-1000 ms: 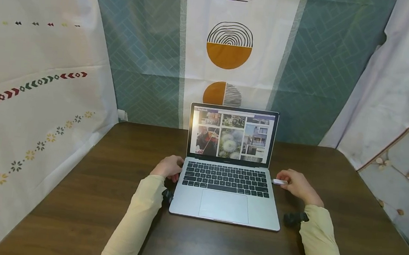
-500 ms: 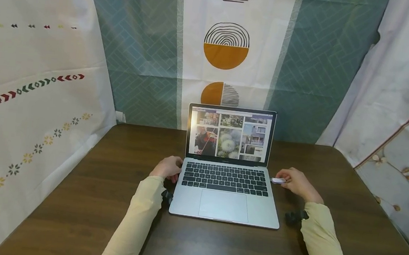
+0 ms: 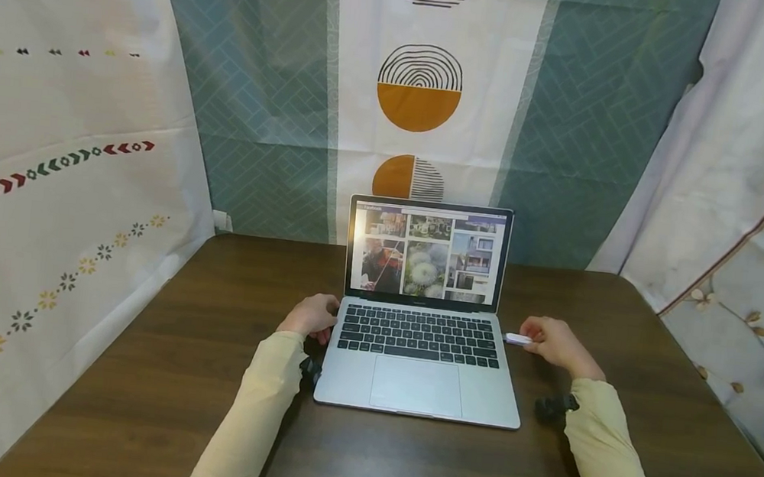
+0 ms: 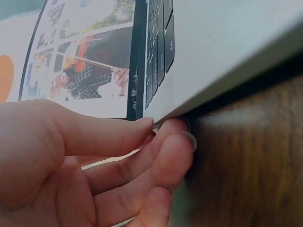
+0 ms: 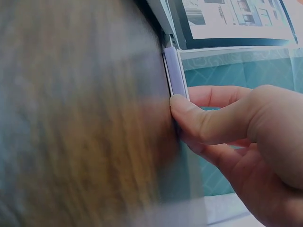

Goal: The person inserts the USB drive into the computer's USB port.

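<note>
While the open laptop [image 3: 422,334] sits on the counter [image 3: 155,370], the head view shows me a left hand [image 3: 312,315] and a right hand [image 3: 557,345] flanking it. Viewed from the left wrist, curled fingers [image 4: 173,161] grip the laptop's edge; from the right wrist, fingers pinch a USB stick [image 5: 175,71] at its right side.

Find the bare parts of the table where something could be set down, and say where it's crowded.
Free: the table before the laptop, between left sleeve and right sleeve; also outside each sleeve. Crowded: the laptop's sides, where the left hand holds its left edge and the right hand pinches a small stick at its right.
</note>
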Available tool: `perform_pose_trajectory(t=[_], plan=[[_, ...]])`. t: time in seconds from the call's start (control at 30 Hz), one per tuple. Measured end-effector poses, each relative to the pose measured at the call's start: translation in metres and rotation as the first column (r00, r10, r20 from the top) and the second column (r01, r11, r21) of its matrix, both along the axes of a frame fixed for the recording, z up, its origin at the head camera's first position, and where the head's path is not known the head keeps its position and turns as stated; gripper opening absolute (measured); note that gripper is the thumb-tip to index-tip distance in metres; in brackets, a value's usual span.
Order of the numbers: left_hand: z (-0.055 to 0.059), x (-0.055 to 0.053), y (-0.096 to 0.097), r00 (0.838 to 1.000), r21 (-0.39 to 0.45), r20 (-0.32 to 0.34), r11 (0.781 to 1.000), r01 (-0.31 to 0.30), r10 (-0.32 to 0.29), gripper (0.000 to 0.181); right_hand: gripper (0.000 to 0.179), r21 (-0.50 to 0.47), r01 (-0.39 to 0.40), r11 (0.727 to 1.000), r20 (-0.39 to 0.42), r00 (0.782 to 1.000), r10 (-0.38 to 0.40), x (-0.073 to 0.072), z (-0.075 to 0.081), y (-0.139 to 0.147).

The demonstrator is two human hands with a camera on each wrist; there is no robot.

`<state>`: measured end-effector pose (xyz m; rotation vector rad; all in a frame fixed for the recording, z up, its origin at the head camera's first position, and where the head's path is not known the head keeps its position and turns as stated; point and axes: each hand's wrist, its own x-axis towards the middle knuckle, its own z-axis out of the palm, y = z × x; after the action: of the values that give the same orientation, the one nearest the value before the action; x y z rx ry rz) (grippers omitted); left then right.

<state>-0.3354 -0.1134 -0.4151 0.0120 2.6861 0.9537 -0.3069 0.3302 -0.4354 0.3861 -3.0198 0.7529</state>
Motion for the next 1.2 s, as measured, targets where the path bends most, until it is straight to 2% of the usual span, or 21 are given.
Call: perform_pose_trajectory(t=[0.6, 0.8, 1.0, 1.2], plan=[[-0.005, 0.0, 0.002, 1.0, 0.007, 0.012, 1.0, 0.0, 0.0, 0.04, 0.016, -0.067, -0.03, 0.997, 0.021, 0.999, 0.031, 0.001, -0.01, 0.016], [-0.005, -0.001, 0.004, 1.0, 0.01, 0.024, 1.0, -0.001, 0.001, 0.04, 0.016, -0.061, -0.044, 0.997, 0.029, 0.999, 0.046, 0.001, -0.006, 0.022], [-0.001, -0.003, 0.001, 1.0, 0.002, -0.004, 1.0, 0.0, 0.0, 0.039, 0.016, -0.048, -0.04, 0.998, 0.018, 0.999, 0.041, -0.004, 0.002, 0.021], [-0.001, -0.002, -0.001, 1.0, 0.001, -0.008, 1.0, 0.006, -0.006, 0.039, 0.015, -0.044, -0.046, 0.998, 0.022, 0.999, 0.047, -0.006, 0.001, 0.019]])
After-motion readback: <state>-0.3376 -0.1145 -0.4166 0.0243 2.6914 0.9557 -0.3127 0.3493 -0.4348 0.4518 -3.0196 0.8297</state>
